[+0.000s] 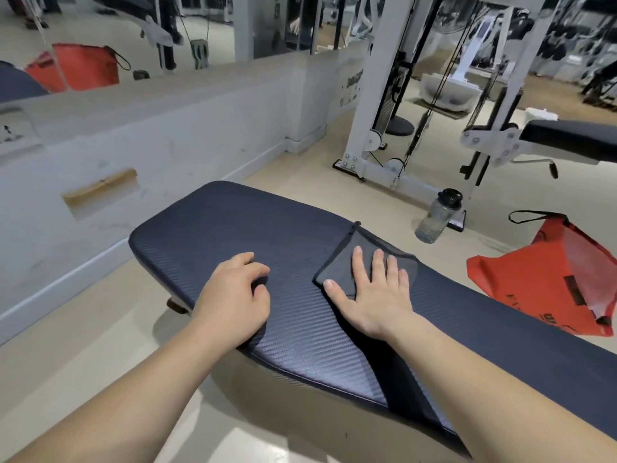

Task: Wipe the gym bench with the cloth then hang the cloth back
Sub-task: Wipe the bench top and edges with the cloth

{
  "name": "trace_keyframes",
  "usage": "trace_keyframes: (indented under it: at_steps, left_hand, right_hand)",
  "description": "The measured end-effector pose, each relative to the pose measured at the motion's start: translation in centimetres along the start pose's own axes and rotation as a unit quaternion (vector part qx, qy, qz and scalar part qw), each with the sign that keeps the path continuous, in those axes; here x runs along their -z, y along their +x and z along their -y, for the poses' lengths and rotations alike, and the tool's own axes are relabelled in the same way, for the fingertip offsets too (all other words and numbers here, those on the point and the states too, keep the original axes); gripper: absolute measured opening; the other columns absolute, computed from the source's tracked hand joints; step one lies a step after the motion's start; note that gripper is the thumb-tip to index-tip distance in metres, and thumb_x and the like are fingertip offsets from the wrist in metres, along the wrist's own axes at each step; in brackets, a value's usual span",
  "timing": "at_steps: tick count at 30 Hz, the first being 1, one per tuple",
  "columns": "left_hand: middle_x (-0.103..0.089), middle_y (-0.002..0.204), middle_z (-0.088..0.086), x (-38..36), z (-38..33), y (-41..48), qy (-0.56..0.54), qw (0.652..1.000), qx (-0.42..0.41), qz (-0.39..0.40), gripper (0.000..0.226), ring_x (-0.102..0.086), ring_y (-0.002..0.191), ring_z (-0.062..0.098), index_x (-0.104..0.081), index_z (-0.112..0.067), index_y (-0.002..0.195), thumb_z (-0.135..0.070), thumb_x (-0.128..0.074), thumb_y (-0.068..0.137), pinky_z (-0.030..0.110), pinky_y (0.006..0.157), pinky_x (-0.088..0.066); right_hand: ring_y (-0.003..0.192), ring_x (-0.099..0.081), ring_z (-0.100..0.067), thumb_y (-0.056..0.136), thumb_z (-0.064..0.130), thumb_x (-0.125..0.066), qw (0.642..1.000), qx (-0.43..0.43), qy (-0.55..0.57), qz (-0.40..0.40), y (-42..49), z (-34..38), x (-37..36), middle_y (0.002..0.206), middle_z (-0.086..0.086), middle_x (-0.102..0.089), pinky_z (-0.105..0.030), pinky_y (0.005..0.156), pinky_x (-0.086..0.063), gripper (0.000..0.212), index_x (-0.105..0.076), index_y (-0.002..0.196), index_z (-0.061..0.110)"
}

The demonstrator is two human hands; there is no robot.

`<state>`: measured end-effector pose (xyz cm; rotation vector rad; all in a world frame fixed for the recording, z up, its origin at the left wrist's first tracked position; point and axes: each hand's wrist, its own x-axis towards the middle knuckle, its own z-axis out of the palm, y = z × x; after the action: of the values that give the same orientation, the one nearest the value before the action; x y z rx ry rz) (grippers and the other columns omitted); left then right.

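Observation:
A dark navy padded gym bench (233, 225) with a woven texture runs from the centre toward the lower right. A folded dark grey cloth (340, 269) with a small loop at one corner lies flat on its top. My right hand (370, 295) presses flat on the cloth, fingers spread over it. My left hand (233, 295) rests on the bare pad to the left of the cloth, fingers curled against the surface, holding nothing.
A clear water bottle (437, 215) stands on the floor beyond the bench. An orange bag (547, 279) lies on the floor to the right. A white cable machine (377, 105) and another bench (567, 135) stand behind. A low white wall (167, 145) with mirrors runs along the left.

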<state>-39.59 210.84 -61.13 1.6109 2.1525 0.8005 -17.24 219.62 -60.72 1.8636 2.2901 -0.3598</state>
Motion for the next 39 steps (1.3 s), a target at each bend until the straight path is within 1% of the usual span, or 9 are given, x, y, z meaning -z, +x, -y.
trace_keyframes:
  at_steps: [6,12,17,23,29,32,34,37,39]
  left_hand:
    - [-0.050,0.153,0.002,1.6,1.9,0.2,0.002,0.999,0.022,-0.023,0.036,-0.037,0.144,0.019,-0.069,-0.021,0.127,-0.019,-0.056,0.093,0.034,0.117,-0.033]
    - [-0.051,0.151,0.003,3.6,3.6,0.2,-0.007,0.997,0.045,-0.055,0.037,-0.041,0.142,0.021,-0.067,-0.020,0.129,-0.020,-0.058,0.094,0.034,0.116,-0.033]
    - [-0.050,0.152,0.003,5.1,5.0,-0.7,-0.011,0.996,0.047,-0.070,0.040,-0.040,0.143,0.020,-0.064,-0.019,0.134,-0.019,-0.057,0.094,0.030,0.115,-0.032]
    - [-0.051,0.151,0.001,6.4,6.9,-1.3,-0.034,0.992,0.093,-0.082,0.048,-0.045,0.140,0.020,-0.056,-0.015,0.142,-0.024,-0.058,0.095,0.031,0.115,-0.034]
    - [-0.051,0.150,-0.002,7.0,8.0,-1.4,-0.072,0.986,0.126,-0.084,0.048,-0.046,0.139,0.017,-0.055,-0.015,0.142,-0.018,-0.057,0.094,0.022,0.102,-0.031]
    - [-0.049,0.151,-0.002,7.3,8.6,-1.2,-0.089,0.981,0.150,-0.086,0.051,-0.046,0.138,0.017,-0.053,-0.017,0.143,-0.015,-0.055,0.092,0.022,0.103,-0.032]
    - [-0.049,0.150,-0.003,7.6,9.2,-0.8,-0.110,0.974,0.174,-0.097,0.051,-0.052,0.129,0.018,-0.054,-0.020,0.142,-0.015,-0.053,0.090,0.028,0.103,-0.041]
    - [-0.050,0.146,-0.005,8.3,10.6,-0.4,-0.132,0.962,0.204,-0.123,0.049,-0.052,0.112,0.015,-0.054,-0.022,0.138,-0.012,-0.049,0.090,0.027,0.086,-0.040]
    - [-0.047,0.150,-0.005,8.5,11.4,-0.3,-0.130,0.957,0.222,-0.130,0.052,-0.051,0.123,0.018,-0.050,-0.022,0.143,-0.012,-0.049,0.092,0.026,0.084,-0.037]
  right_hand:
    - [0.157,0.022,-0.038,0.077,0.097,-0.011,1.000,-0.009,0.015,-0.003,4.1,2.6,0.9,0.172,-0.009,0.019,-0.057,0.124,0.014,0.097,0.010,0.160,0.050]
    - [0.157,0.012,-0.043,0.081,0.093,-0.011,0.996,-0.088,0.021,0.025,9.6,4.7,3.3,0.173,-0.011,0.015,-0.060,0.124,0.009,0.096,0.009,0.161,0.045]
    - [0.157,0.020,-0.041,0.074,0.098,-0.011,0.999,0.012,-0.030,0.041,5.7,7.2,2.3,0.172,-0.010,0.020,-0.056,0.125,0.010,0.105,0.014,0.161,0.044]
    - [0.150,0.037,-0.036,0.085,0.089,-0.012,0.970,0.202,-0.104,0.087,-4.6,11.7,-1.1,0.165,-0.006,0.037,-0.054,0.124,0.018,0.094,0.029,0.156,0.042]
    - [0.150,0.037,-0.038,0.092,0.081,-0.010,0.972,0.179,-0.121,0.096,-3.6,14.2,-1.2,0.165,-0.008,0.039,-0.055,0.124,0.018,0.084,0.031,0.154,0.042]
    - [0.152,0.033,-0.042,0.092,0.081,-0.008,0.977,0.163,-0.117,0.076,-1.4,17.5,-1.2,0.166,-0.011,0.035,-0.057,0.124,0.015,0.085,0.028,0.156,0.040]
    - [0.152,0.030,-0.044,0.092,0.081,-0.007,0.981,0.149,-0.112,0.062,0.3,20.3,-1.3,0.168,-0.013,0.032,-0.059,0.124,0.014,0.086,0.026,0.158,0.038]
    - [0.152,0.029,-0.046,0.092,0.081,-0.008,0.985,0.140,-0.083,0.053,3.1,25.2,-1.2,0.168,-0.015,0.029,-0.061,0.123,0.015,0.087,0.023,0.159,0.037]
    - [0.153,0.028,-0.046,0.091,0.083,-0.010,0.985,0.151,-0.070,0.044,5.0,27.8,-1.0,0.169,-0.014,0.027,-0.061,0.123,0.015,0.088,0.020,0.160,0.038]
